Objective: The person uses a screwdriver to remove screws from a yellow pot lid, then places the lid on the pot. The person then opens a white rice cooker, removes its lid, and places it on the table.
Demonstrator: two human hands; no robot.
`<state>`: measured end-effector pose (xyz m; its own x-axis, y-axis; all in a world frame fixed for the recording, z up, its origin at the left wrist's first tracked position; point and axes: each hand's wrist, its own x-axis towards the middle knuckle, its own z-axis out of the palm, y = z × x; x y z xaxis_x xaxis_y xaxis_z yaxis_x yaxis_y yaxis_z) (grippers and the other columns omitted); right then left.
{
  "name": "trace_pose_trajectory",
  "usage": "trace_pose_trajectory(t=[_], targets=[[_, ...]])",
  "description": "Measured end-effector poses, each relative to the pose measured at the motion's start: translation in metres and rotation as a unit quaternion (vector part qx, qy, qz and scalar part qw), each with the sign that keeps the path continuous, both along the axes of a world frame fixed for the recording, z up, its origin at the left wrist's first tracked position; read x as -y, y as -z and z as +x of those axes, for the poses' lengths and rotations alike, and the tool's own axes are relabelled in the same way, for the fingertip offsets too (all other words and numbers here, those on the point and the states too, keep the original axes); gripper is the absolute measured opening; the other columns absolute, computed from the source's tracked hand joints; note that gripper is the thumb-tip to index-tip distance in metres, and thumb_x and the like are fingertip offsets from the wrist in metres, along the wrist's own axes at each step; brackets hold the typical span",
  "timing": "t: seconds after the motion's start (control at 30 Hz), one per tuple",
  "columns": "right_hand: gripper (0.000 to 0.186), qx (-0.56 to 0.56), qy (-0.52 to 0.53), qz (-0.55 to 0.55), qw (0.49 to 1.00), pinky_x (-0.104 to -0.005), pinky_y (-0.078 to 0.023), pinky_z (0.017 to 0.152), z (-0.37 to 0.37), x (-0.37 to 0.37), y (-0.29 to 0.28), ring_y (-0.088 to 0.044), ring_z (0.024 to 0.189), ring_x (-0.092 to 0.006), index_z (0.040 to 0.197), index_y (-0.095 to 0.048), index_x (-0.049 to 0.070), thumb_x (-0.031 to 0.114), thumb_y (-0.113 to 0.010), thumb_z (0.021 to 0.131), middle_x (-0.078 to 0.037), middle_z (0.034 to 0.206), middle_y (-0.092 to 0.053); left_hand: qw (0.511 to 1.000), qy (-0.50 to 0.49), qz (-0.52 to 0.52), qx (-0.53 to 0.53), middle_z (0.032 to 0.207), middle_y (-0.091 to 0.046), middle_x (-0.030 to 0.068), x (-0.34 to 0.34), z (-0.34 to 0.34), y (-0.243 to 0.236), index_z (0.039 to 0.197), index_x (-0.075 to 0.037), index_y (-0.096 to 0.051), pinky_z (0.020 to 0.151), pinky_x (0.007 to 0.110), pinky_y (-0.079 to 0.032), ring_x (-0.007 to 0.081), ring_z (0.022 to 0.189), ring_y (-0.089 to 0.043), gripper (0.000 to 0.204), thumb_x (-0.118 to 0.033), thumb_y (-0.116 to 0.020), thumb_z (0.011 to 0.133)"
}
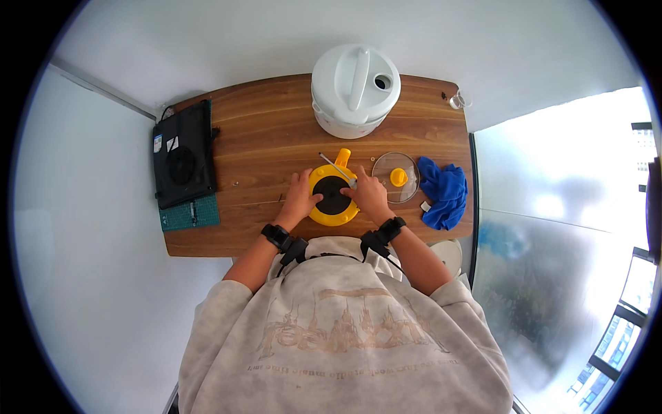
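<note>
One yellow pan [332, 204] lies on the desk [258, 159] between the left hand [299, 199], half-curled on its left rim, and the right hand [372, 197], half-closed by a thin rod [334, 165]; I can't tell whether the latter grips it.

Brightly lit by daylight from the windows [601, 339] at right, burnt out to white across the far part of the panel [545, 241]. Evenly lit and softly shadowed over the tabletop [265, 124], duller on the left wall [89, 193]. Bowed along the far edge by fisheye distortion, black at the corners. Fairly sharp around the hands [301, 198], slightly soft in fine detail.
</note>
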<state>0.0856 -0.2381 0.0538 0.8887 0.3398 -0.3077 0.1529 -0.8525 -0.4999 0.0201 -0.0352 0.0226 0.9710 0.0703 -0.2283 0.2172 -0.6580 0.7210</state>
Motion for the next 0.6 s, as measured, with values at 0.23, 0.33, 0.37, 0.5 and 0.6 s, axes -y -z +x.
trace_pose_trajectory(t=[0.23,0.33,0.37,0.5,0.6], targets=[[0.059,-0.017,0.009,-0.002,1.0,-0.0496,-0.056,0.072,0.0,0.001,-0.005,-0.071,0.088,-0.0406,0.125,-0.051,0.009,0.032,-0.081,0.081,-0.021,0.091,-0.072,1.0,0.007,-0.015,0.002,0.123,-0.051,0.0262,-0.007,-0.001,0.003,0.14,-0.005,-0.043,0.099,0.047,-0.047,0.0464,0.115,-0.054,0.068,-0.01,-0.078,0.082],[0.056,-0.016,0.017,0.016,1.0,-0.0503,-0.056,0.073,-0.002,0.001,-0.005,-0.07,0.088,-0.0414,0.126,-0.051,0.01,0.031,-0.08,0.082,-0.021,0.092,-0.072,0.999,-0.005,-0.029,0.011,0.12,-0.053,0.0258,-0.01,0.001,0.015,0.138,-0.005,-0.045,0.098,0.047,-0.046,0.0458,0.114,-0.054,0.06,-0.012,-0.074,0.086],[0.055,-0.011,0.017,0.026,0.999,-0.0507,-0.056,0.073,-0.004,0.001,-0.003,-0.07,0.088,-0.0416,0.126,-0.052,0.01,0.03,-0.079,0.083,-0.021,0.092,-0.072,0.999,-0.009,-0.037,0.01,0.12,-0.054,0.0257,-0.012,0.002,0.019,0.137,-0.005,-0.046,0.097,0.047,-0.046,0.0456,0.113,-0.055,0.057,-0.012,-0.073,0.087],[0.05,-0.003,0.038,0.09,0.995,-0.0526,-0.054,0.076,-0.006,0.008,0.011,-0.068,0.09,-0.0429,0.126,-0.052,0.012,0.024,-0.076,0.084,-0.022,0.095,-0.071,0.997,-0.034,-0.07,-0.02,0.12,-0.055,0.0248,-0.012,0.005,0.008,0.135,-0.006,-0.046,0.096,0.047,-0.046,0.0441,0.111,-0.055,0.054,-0.008,-0.072,0.087],[0.05,-0.027,0.067,0.163,0.984,-0.0529,-0.054,0.077,-0.007,0.016,0.025,-0.068,0.09,-0.0436,0.127,-0.052,0.013,0.022,-0.074,0.083,-0.021,0.097,-0.071,0.998,0.024,-0.051,-0.004,0.115,-0.054,0.0202,-0.014,0.007,-0.011,0.13,-0.008,-0.053,0.094,0.044,-0.047,0.0394,0.107,-0.057,0.05,-0.005,-0.073,0.084]])
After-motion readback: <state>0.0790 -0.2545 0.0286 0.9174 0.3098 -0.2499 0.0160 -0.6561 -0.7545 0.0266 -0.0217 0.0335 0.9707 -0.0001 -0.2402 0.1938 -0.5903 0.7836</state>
